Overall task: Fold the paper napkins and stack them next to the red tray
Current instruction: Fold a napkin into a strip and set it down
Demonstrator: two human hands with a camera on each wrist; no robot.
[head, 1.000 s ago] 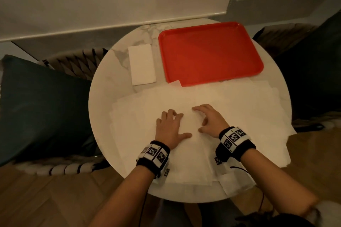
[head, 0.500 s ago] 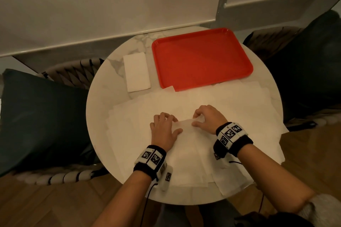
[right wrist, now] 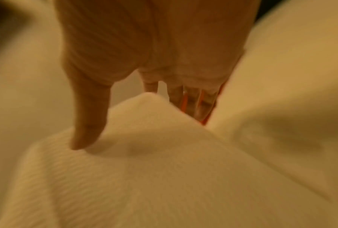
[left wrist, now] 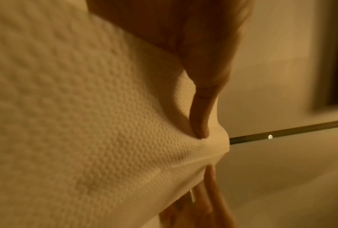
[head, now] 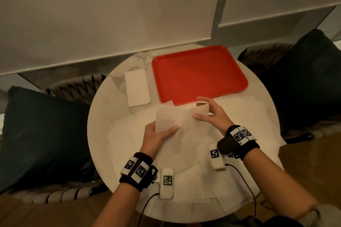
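Both hands were pressing flat on the pile a second ago; now a thin white embossed paper napkin (head: 177,121) is lifted off it. Left hand (head: 156,135) pinches its left edge, thumb on top; right hand (head: 212,114) pinches its far right corner. New fold starting, judged. One folded white napkin stack (head: 137,88) lies just left of the red plastic tray (head: 199,73). No readable writing, only square-patterned wristband markers (head: 239,135).
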